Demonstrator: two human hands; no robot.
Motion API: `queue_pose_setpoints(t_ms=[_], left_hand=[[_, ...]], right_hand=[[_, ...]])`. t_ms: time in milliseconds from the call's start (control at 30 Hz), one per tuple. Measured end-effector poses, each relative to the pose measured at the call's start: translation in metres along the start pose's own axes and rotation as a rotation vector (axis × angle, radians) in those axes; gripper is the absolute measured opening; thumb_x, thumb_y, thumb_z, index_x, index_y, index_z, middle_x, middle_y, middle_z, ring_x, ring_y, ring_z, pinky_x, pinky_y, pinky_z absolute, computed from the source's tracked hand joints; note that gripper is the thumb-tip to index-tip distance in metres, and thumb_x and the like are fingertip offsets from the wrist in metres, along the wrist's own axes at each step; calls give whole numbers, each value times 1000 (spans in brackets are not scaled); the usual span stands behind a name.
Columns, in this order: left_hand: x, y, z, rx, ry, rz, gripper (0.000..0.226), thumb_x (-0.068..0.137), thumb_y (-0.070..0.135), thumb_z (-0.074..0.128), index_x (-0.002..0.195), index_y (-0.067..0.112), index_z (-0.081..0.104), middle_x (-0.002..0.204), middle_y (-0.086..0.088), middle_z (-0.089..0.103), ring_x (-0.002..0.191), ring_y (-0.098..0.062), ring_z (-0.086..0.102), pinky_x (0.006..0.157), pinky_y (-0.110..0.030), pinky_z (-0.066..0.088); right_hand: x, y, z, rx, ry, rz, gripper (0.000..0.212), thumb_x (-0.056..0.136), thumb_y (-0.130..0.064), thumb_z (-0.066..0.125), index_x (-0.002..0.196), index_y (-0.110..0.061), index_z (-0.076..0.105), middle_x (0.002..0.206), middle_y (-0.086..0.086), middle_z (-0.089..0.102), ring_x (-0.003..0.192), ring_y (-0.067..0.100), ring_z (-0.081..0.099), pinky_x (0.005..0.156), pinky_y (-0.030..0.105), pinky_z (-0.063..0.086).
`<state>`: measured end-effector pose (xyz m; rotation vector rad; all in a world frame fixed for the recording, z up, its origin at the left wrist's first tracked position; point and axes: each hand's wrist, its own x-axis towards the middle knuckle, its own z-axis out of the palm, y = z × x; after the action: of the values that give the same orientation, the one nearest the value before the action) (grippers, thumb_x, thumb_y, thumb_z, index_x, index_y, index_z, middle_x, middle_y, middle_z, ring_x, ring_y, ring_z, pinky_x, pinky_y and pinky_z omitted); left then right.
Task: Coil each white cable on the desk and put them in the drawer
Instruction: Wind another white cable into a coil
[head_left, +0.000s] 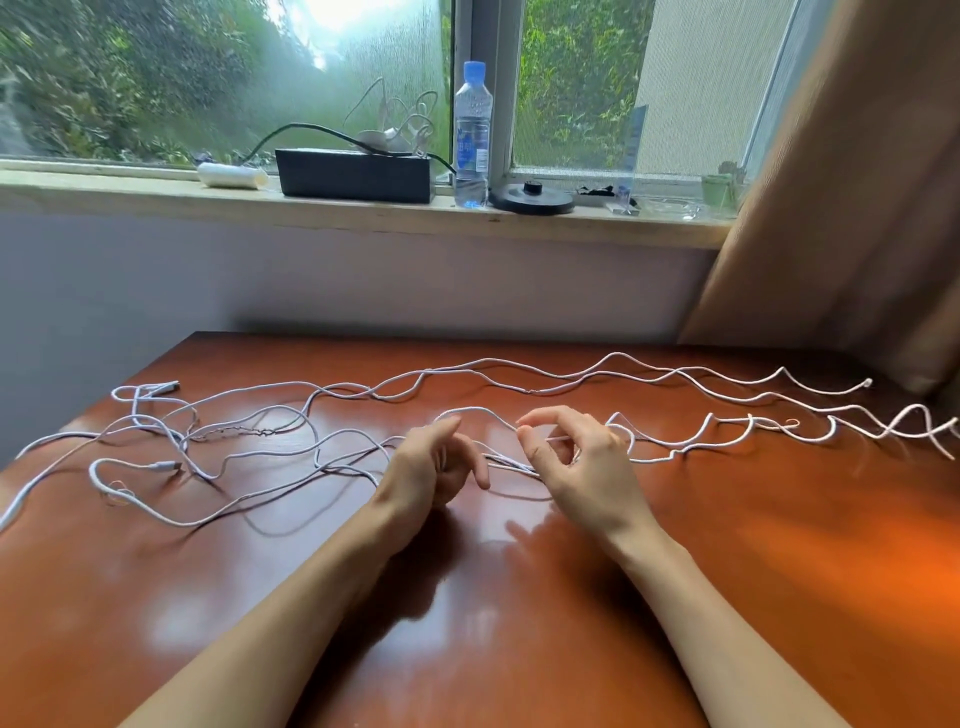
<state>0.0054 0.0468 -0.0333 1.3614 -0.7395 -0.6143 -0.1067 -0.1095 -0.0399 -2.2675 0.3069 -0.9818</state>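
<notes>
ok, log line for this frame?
left hand: pinches white cable | right hand: pinches same cable | cables: uncoiled on desk | drawer: unseen

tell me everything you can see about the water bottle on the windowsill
The water bottle is clear plastic with ribbed shoulders, a light blue screw cap that is on, and a blue-and-white label around its lower half. It stands upright on the windowsill, in front of the window frame, between a black box on its left and a round black base on its right. Whether it touches either is unclear. Its fill level is hard to read.
</notes>
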Motion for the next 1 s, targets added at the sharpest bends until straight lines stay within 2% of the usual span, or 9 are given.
queue_pose_setpoints(t_ms=[100,200,333,433,533,600,767,867,1000], left_hand=[[-1,3,0,-220,-56,-64,52,84,42,42,53,4,63,43,6,18,43,-9,10,49,-28,3],[-2,5,1,-495,-54,-52,50,84,34,37,51,4,59,44,6,14,47,-10,5,52,-27,2],[-1,10,-2,-761,0,-16,53,96,26,29,54,7,54,45,0,11,45,-13,4,46,-22,10],[1,13,-12,-920,61,7,49,100,28,28,66,10,58,46,3,20,40,-13,11,41,-26,14],[5,12,-24,-1058,142,18,57,105,34,25,87,5,70,48,3,21,36,-11,19,41,-26,19],[7,11,-29,-1104,167,15,57,107,38,23,102,2,68,52,3,21,38,-12,20,42,-25,20],[12,10,-29,-1047,242,8,36,105,27,33,119,6,59,60,4,25,45,-12,22,45,-23,27],[16,7,-22,-805,338,34,30,109,21,33,122,11,58,55,7,24,43,-8,21,47,-21,21],[17,0,-12,-406,397,166,32,112,22,32,112,10,61,54,6,25,45,-6,20,44,-18,20]], right_hand=[[0,-1,-3,74,-29,6,8,88,-37,59,91,-31,63,73,-12,60,70,9,57,70,32,49],[0,-2,-3,81,-6,14,5,91,-34,61,90,-29,59,72,-11,60,68,10,56,68,33,50],[-1,3,-1,-114,-2,96,25,91,-53,66,91,-30,56,72,-11,63,70,10,60,70,38,52],[-1,4,-5,-254,-79,129,33,89,-64,62,85,-31,60,69,-13,64,74,13,62,70,34,49],[-3,1,-4,-277,-227,56,26,90,-59,64,88,-33,68,69,-9,67,70,11,61,66,30,46],[-5,-3,0,-274,-303,16,25,90,-58,64,92,-34,70,69,-10,68,68,9,61,67,30,48],[-9,-9,7,-205,-372,-60,21,88,-54,70,87,-33,73,58,-28,54,55,2,49,58,24,37],[-11,-10,12,-68,-368,-80,23,83,-55,70,82,-32,75,49,-12,45,49,11,39,53,25,33],[-13,-11,14,-13,-366,-80,16,83,-46,74,81,-30,77,50,-16,50,49,5,45,54,20,34]])
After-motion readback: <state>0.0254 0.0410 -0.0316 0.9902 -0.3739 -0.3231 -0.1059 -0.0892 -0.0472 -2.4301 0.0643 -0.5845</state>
